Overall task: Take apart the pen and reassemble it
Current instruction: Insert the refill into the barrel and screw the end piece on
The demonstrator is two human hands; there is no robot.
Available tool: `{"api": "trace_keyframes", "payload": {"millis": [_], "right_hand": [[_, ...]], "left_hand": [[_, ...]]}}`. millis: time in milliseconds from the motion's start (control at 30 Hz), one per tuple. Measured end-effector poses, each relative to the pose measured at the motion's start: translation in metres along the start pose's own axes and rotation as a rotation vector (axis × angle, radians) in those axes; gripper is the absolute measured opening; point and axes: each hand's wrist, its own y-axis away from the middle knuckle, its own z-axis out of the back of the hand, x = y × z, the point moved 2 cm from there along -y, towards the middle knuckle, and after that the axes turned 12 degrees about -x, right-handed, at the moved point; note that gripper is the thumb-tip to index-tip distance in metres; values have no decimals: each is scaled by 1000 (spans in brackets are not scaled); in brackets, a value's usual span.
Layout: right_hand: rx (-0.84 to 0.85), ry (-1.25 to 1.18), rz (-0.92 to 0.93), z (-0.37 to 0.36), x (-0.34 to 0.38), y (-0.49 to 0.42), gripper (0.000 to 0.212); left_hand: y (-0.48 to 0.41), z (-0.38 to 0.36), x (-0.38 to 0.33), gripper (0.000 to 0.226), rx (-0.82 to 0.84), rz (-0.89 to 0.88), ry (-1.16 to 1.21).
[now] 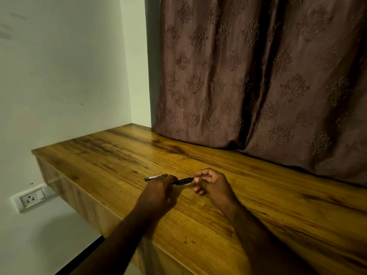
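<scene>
Curtain cloth, brown with a raised leaf pattern (258, 76), hangs down on the right and its bottom rests on the back edge of the desk. A plain pale wall (59, 76) fills the left side. The long wooden desk with dark streaks in the grain (218, 215) runs from the far left corner toward the near right. Its left end meets the wall.

Two bare arms reach in from the bottom, over the front edge of the desk. The left hand (158, 192) is curled shut around the pale end of the pen. The right hand (210, 184) pinches the dark end between thumb and finger, with the other fingers curled in. Both hands are close together, near the middle of the desk and not far from its front edge.

A white wall socket with a switch (31, 198) sits low on the wall, below the left end of the desk.

The thin pen with a black part and a grey-white part (183, 181) lies sideways between the two hands, just above the desk top. Its pale tip sticks out past the left hand. I cannot tell if the pen is still in one piece.
</scene>
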Motion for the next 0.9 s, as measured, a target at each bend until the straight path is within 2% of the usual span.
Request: {"api": "trace_keyframes", "payload": {"millis": [200, 467, 667, 900], "right_hand": [[32, 43, 4, -1, 2, 2, 12], [63, 129, 25, -4, 4, 3, 33], [73, 40, 30, -2, 8, 5, 10], [56, 55, 18, -11, 11, 9, 29]], "left_hand": [[-1, 3, -2, 21, 10, -14, 11], [-1, 5, -6, 28, -2, -14, 37], [-1, 6, -6, 44, -20, -6, 42], [-1, 6, -7, 30, -45, -56, 77]]}}
